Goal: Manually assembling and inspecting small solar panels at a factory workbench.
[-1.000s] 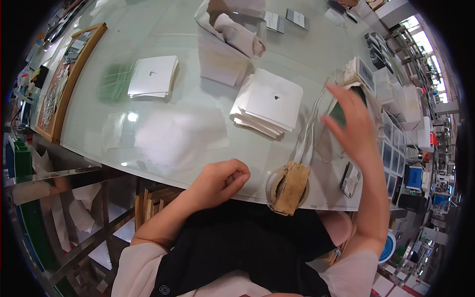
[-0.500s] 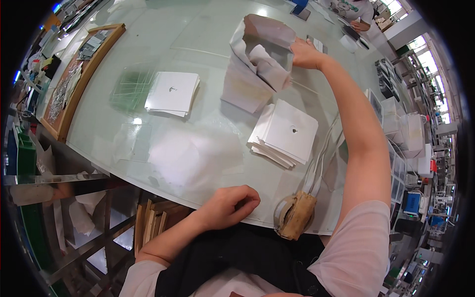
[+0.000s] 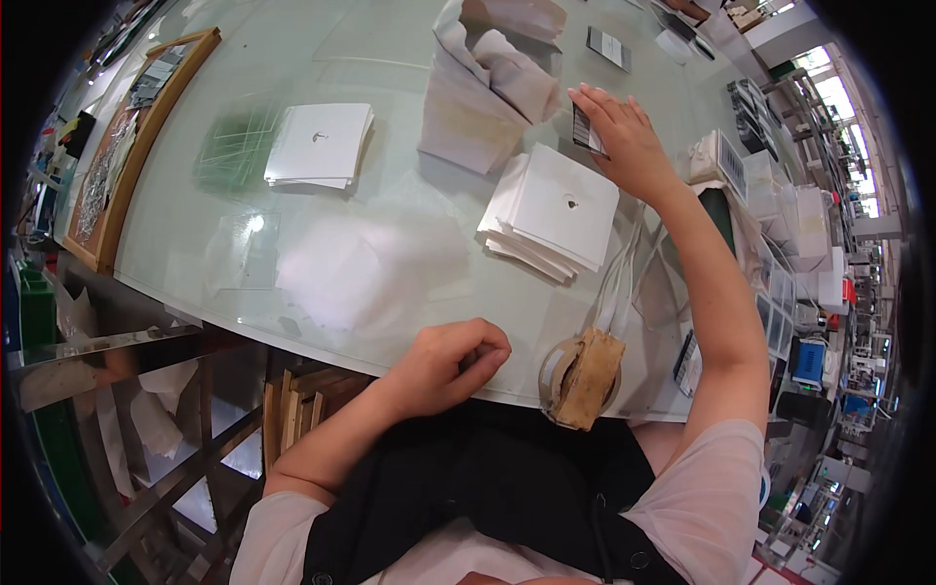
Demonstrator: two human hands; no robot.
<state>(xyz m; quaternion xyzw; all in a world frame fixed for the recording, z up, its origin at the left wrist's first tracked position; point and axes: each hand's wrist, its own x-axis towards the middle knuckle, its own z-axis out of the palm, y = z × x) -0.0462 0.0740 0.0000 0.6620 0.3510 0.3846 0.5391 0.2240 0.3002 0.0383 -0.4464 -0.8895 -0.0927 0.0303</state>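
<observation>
My right hand (image 3: pixel 626 138) is over the far right of the table, its thumb side against a small dark flat card (image 3: pixel 585 133) with pale printing; the card seems held under the fingers. Beside it stands a crumpled whitish bag (image 3: pixel 478 122), its top folded open. My left hand (image 3: pixel 447 361) rests at the table's near edge, fingers curled in, with nothing visible in them. A fanned stack of white square cards (image 3: pixel 556 210), with a small dark mark in the middle, lies between the two hands. Another white card stack (image 3: pixel 320 146) is farther left.
A similar small card (image 3: pixel 608 49) lies farther back. At the near edge sits a tape-wrapped brown block (image 3: pixel 590 380) on a round base, with pale cables. A wood-framed tray (image 3: pixel 117 185) is at left; plastic boxes (image 3: pixel 775 195) line the right side.
My right hand has come back from beside the bag toward me and right, with the small dark card now showing at its fingers. The view has tilted; my left hand stays curled.
</observation>
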